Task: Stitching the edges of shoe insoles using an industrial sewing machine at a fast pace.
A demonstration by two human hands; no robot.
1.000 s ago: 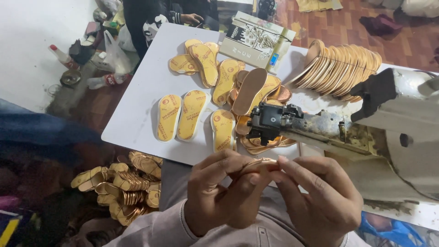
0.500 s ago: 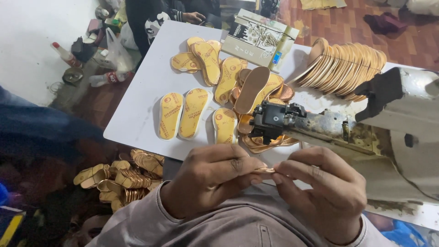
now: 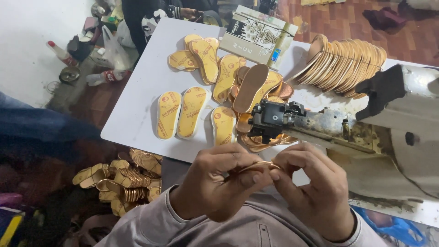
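Note:
My left hand (image 3: 218, 182) and my right hand (image 3: 315, 190) meet in front of my chest and pinch a thin golden strap (image 3: 257, 165) between their fingertips. The strap bridges the two hands just below the black head (image 3: 270, 120) of the sewing machine (image 3: 393, 132). Yellow shoe insoles (image 3: 192, 111) lie flat on the white table (image 3: 141, 110) beyond my hands. A brown sole (image 3: 250, 87) rests tilted on a pile of insoles near the machine head.
A fanned stack of tan insoles (image 3: 345, 64) stands at the table's far right. A printed cardboard box (image 3: 258, 35) lies at the far edge. Golden straps (image 3: 123, 180) are heaped on the floor at left. Another person's dark sleeve (image 3: 151, 13) shows beyond the table, by bottles (image 3: 61, 52).
My hands have shifted slightly lower and rightward in view while working the strap; the strap now shows as a thin arc between the fingertips.

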